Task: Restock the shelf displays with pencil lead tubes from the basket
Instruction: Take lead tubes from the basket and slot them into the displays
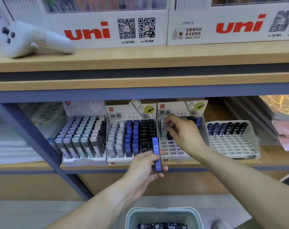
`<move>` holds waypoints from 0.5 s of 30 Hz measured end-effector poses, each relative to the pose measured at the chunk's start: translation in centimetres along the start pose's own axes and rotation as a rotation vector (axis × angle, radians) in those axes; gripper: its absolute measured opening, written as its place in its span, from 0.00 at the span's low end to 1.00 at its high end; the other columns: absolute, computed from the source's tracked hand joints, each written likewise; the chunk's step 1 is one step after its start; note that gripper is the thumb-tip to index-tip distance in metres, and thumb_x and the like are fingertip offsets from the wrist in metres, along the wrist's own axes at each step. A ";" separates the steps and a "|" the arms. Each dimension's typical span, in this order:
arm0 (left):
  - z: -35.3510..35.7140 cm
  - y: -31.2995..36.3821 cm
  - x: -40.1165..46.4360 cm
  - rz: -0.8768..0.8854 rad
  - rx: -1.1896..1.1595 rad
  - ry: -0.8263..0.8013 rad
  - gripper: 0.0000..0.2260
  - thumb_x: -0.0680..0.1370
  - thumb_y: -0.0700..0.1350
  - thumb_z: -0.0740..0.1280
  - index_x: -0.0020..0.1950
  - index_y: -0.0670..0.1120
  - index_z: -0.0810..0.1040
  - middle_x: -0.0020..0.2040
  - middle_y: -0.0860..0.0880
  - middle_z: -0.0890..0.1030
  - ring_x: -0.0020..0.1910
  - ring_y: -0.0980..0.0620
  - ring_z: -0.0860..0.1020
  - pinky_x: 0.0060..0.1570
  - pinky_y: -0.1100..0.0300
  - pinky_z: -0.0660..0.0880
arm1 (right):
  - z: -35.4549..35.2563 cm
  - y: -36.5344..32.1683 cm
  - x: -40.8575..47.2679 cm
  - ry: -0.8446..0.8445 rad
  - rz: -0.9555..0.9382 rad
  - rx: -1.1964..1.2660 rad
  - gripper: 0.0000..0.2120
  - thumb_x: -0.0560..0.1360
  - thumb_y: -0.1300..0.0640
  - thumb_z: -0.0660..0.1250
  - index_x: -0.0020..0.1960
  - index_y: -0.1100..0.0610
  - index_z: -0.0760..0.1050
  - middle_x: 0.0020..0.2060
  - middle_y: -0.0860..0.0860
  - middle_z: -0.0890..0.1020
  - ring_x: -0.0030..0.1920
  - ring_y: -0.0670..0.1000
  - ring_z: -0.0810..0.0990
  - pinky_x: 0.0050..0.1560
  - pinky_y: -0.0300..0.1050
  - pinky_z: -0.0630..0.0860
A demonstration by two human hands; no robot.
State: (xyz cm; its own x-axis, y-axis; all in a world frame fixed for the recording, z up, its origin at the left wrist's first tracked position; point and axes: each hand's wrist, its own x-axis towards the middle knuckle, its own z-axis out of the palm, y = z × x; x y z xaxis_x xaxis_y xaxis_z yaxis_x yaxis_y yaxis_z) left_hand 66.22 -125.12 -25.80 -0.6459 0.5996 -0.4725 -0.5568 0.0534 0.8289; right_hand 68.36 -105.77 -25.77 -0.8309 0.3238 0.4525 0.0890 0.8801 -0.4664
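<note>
1. Restocking under way: right hand [181, 129], right of frame centre, reaches into the third display box [178, 151] on the lower shelf [223, 162]. Its fingers are curled and pinch a pale tube [164, 132], standing it among the few tubes at the back of that box. The front slots of the grid are bare.
2. Left hand [145, 167], at frame centre, grips a blue tube [157, 154] marked HB 0.5 between thumb and fingertips, upright, in front of the shelf edge and not yet in any slot.
3. Basket [163, 217], bottom centre of the frame, holds more dark and blue tubes; supply remains.
4. Neighbouring boxes: the full display [84, 134] at left centre and the second display [132, 134] with white, blue and black columns look filled. The far-right tray [231, 141] has only one back row of tubes.
5. Judgement: the step in hand is seating the pale tube; the task is perhaps midway, with two boxes still sparse.
6. Next move calls for releasing the pale tube once it sits straight, then passing or placing the blue tube into a blue column of the same box, label outward, without toppling its neighbours.
</note>
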 end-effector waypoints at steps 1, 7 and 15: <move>0.0 0.0 0.0 0.002 0.005 -0.002 0.11 0.84 0.37 0.62 0.60 0.40 0.83 0.47 0.39 0.83 0.38 0.47 0.83 0.35 0.57 0.77 | 0.0 -0.1 0.1 -0.004 0.004 -0.002 0.08 0.78 0.61 0.68 0.55 0.52 0.76 0.43 0.47 0.83 0.44 0.49 0.77 0.45 0.47 0.76; -0.3 -0.2 0.0 0.013 -0.013 -0.002 0.11 0.84 0.37 0.62 0.59 0.40 0.83 0.48 0.38 0.84 0.38 0.46 0.83 0.38 0.56 0.79 | -0.2 -0.6 0.2 -0.004 0.036 0.009 0.09 0.78 0.61 0.68 0.56 0.51 0.76 0.44 0.48 0.82 0.44 0.50 0.80 0.46 0.50 0.79; -0.4 -0.1 0.3 0.027 -0.033 0.053 0.11 0.83 0.37 0.60 0.57 0.37 0.82 0.39 0.44 0.78 0.30 0.49 0.76 0.30 0.58 0.71 | -2.1 -0.7 0.3 0.037 0.290 0.253 0.11 0.77 0.62 0.68 0.55 0.48 0.79 0.39 0.47 0.83 0.36 0.43 0.80 0.39 0.42 0.79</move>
State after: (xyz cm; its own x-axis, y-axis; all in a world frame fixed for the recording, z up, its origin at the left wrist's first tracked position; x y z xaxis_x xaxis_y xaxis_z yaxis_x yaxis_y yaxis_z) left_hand 65.94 -125.26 -26.13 -0.6873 0.5571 -0.4661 -0.5550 0.0113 0.8318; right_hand 69.21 -105.59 -23.77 -0.7704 0.5630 0.2992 0.1749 0.6379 -0.7500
